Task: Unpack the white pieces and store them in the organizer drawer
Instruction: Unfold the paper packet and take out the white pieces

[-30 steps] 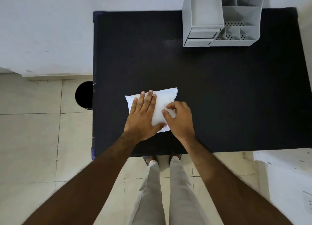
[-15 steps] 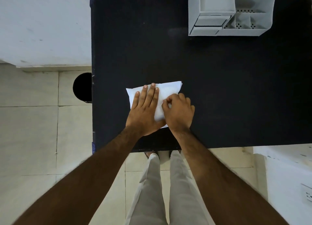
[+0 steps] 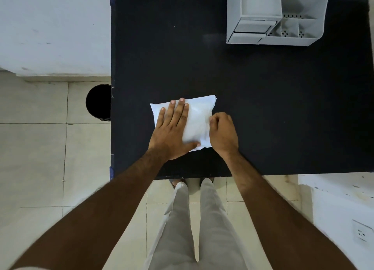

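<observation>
The white packet (image 3: 197, 124) lies near the front edge of the black table (image 3: 263, 107), well apart from the grey organizer (image 3: 271, 16) at the far right corner. Our left hand (image 3: 172, 132) presses it flat with straight, spread fingers, while our right hand (image 3: 222, 131) curls and pinches its right edge. We should, we judge, hold it down firmly and tear or peel gently so the pieces inside don't scatter

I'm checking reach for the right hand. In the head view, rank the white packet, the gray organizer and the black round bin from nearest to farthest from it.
From the right hand:
1. White packet, pinched at its right edge, under the left hand.
2. Gray organizer, far right corner of the table.
3. Black round bin, on the floor left of the table.
</observation>
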